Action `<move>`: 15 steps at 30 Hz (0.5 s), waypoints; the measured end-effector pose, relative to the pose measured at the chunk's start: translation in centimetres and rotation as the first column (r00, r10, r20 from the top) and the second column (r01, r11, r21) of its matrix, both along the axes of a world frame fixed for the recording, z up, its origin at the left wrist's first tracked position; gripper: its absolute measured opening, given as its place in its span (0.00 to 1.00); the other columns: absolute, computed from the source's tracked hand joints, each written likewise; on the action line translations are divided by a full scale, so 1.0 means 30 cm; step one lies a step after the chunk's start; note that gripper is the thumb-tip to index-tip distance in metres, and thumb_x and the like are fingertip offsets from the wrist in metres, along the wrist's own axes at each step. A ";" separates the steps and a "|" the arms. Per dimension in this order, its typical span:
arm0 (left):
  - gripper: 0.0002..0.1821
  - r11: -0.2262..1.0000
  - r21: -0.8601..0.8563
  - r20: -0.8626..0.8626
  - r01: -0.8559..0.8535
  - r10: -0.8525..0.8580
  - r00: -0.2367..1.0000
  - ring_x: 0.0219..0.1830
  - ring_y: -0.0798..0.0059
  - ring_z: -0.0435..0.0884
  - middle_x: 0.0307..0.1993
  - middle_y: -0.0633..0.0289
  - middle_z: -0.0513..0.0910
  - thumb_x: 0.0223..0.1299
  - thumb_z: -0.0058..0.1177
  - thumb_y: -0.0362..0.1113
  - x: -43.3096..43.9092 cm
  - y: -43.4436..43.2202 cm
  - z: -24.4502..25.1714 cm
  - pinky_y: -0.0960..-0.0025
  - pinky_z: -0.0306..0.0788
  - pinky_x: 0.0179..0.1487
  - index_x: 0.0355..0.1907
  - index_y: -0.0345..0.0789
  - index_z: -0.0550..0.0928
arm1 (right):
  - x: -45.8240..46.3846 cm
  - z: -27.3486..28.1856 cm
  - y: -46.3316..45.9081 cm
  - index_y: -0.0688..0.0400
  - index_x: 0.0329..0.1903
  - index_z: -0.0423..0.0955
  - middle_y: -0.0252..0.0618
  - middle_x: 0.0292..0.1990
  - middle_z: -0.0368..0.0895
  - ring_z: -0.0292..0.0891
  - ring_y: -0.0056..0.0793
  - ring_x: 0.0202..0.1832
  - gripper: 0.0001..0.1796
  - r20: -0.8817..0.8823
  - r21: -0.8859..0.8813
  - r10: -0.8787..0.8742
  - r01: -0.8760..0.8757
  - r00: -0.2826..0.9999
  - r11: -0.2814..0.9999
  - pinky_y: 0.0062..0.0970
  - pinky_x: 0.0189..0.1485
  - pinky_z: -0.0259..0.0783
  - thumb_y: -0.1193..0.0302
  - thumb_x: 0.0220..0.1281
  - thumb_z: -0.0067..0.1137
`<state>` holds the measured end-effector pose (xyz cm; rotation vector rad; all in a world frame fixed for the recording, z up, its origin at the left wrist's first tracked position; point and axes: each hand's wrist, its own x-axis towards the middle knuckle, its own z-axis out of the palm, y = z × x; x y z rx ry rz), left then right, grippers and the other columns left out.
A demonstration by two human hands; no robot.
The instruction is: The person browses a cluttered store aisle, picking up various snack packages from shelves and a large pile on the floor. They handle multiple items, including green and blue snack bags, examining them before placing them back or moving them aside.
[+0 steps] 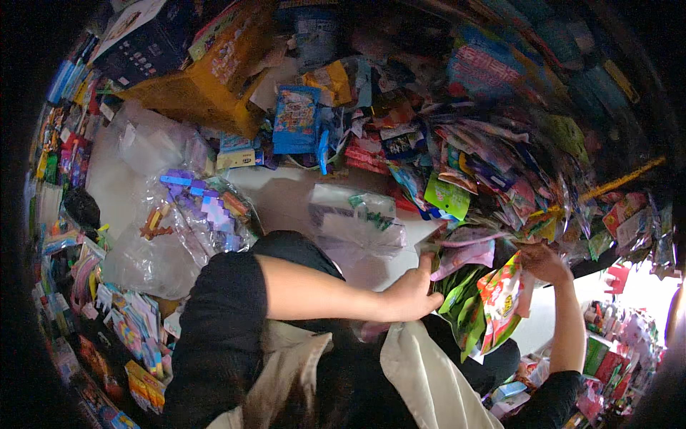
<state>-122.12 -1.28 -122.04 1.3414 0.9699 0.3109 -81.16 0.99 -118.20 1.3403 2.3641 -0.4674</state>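
My left hand (410, 295) reaches across from the left and is at the left edge of a bunch of packets. Its thumb points towards some green packets (462, 300); other fingers are partly hidden, so its hold is unclear. My right hand (545, 263) grips the upper edge of a red, white and green printed packet (501, 300), which hangs tilted beside the green ones. Just above them, a pink packet (466, 260) lies close to my left fingertips. Over my lap hang cream cloth panels (423, 364).
Hanging packets crowd a yellow rod (621, 185) at right. Clear bags hold a purple and blue pixel-style toy sword (206, 204). Another clear bag (356, 217) lies on the white surface. Behind are a blue packet (296, 118) and an orange carton (187, 94). Packed goods line the left.
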 end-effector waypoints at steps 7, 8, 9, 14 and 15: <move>0.39 0.990 0.001 -0.291 -0.140 0.134 0.947 0.37 0.43 0.80 0.32 0.37 0.79 0.49 0.51 0.35 0.213 -0.142 -0.341 0.49 0.74 0.40 0.62 0.20 0.53 | -0.101 -0.410 0.024 0.42 0.52 0.78 0.40 0.54 0.78 0.75 0.41 0.51 0.16 0.163 -0.233 -0.186 0.221 0.969 0.947 0.36 0.56 0.70 0.65 0.62 0.49; 0.38 0.995 0.006 -0.269 -0.097 0.096 0.958 0.38 0.44 0.80 0.33 0.38 0.79 0.49 0.52 0.34 0.212 -0.144 -0.397 0.49 0.74 0.40 0.61 0.22 0.55 | -0.115 -0.430 0.020 0.43 0.50 0.79 0.42 0.49 0.80 0.77 0.43 0.48 0.16 0.060 -0.185 -0.323 0.328 0.945 0.926 0.38 0.52 0.72 0.65 0.61 0.49; 0.37 0.993 0.035 -0.307 -0.116 0.122 0.944 0.37 0.44 0.80 0.34 0.38 0.79 0.49 0.52 0.34 0.224 -0.142 -0.441 0.49 0.74 0.40 0.60 0.22 0.55 | -0.136 -0.451 0.011 0.43 0.48 0.81 0.45 0.45 0.82 0.78 0.44 0.44 0.15 -0.052 -0.136 -0.410 0.400 0.911 0.906 0.41 0.48 0.73 0.65 0.60 0.49; 0.35 0.994 0.045 -0.390 -0.100 0.110 0.914 0.39 0.44 0.81 0.35 0.37 0.79 0.48 0.53 0.30 0.220 -0.087 -0.546 0.49 0.75 0.42 0.57 0.19 0.54 | -0.218 -0.518 -0.035 0.55 0.35 0.79 0.51 0.33 0.81 0.79 0.52 0.36 0.12 0.005 0.011 -0.516 0.516 0.857 0.857 0.47 0.40 0.73 0.61 0.57 0.52; 0.37 0.999 0.015 -0.405 -0.037 0.040 0.913 0.39 0.44 0.81 0.36 0.36 0.80 0.48 0.53 0.30 0.213 -0.062 -0.538 0.49 0.75 0.43 0.59 0.19 0.52 | -0.232 -0.526 -0.044 0.56 0.34 0.79 0.52 0.33 0.81 0.79 0.53 0.37 0.13 0.040 -0.005 -0.549 0.549 0.835 0.836 0.48 0.40 0.73 0.60 0.58 0.51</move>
